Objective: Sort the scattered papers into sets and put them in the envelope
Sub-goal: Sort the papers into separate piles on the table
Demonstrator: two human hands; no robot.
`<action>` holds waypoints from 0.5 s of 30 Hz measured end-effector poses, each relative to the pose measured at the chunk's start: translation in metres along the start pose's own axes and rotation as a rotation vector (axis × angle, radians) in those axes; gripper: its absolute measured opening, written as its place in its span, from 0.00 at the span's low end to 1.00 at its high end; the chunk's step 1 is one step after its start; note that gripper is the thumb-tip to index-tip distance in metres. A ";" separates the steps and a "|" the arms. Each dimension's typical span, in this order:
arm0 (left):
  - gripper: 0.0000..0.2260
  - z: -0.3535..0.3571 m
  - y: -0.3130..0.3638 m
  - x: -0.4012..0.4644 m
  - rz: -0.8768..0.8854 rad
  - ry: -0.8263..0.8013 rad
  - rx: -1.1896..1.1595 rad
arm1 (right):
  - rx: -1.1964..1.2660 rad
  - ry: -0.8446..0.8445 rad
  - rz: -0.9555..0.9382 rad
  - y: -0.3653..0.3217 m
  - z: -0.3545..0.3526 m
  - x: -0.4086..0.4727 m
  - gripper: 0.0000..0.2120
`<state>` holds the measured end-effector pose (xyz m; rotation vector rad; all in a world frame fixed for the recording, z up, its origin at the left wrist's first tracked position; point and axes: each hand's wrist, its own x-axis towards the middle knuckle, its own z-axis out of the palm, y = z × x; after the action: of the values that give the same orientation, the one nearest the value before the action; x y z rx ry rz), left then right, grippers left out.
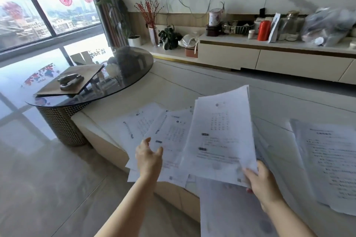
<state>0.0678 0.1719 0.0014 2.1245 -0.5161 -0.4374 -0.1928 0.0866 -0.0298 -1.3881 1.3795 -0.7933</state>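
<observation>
My right hand (259,180) grips the lower right corner of a stack of printed white sheets (221,132), lifted and tilted above the low white table (173,86). My left hand (149,157) hovers with relaxed, spread fingers over scattered printed sheets (167,134) lying at the table's left end; it holds nothing. More sheets lie flat on the right (327,159) and below the lifted stack (231,208). A brown envelope (77,81) lies on the round glass table, with a stapler (70,81) on top of it.
The round glass table (123,82) stands to the left of the white table. A long TV cabinet (269,57) along the far wall carries jars, a red canister (263,30), plants and bags. Glossy floor (48,179) lies at lower left.
</observation>
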 end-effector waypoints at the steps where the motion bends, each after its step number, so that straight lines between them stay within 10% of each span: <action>1: 0.25 -0.011 -0.014 0.006 -0.067 0.092 0.101 | 0.001 0.007 0.028 0.002 0.006 -0.001 0.03; 9: 0.42 -0.040 -0.084 0.052 -0.499 -0.031 -0.160 | -0.013 -0.006 0.099 0.006 0.030 -0.002 0.02; 15: 0.10 -0.030 -0.074 0.058 -0.558 -0.175 -0.375 | 0.014 -0.027 0.133 0.011 0.031 0.000 0.03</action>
<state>0.1466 0.2016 -0.0505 1.8459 0.0795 -0.9596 -0.1675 0.0941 -0.0492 -1.2770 1.4273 -0.6932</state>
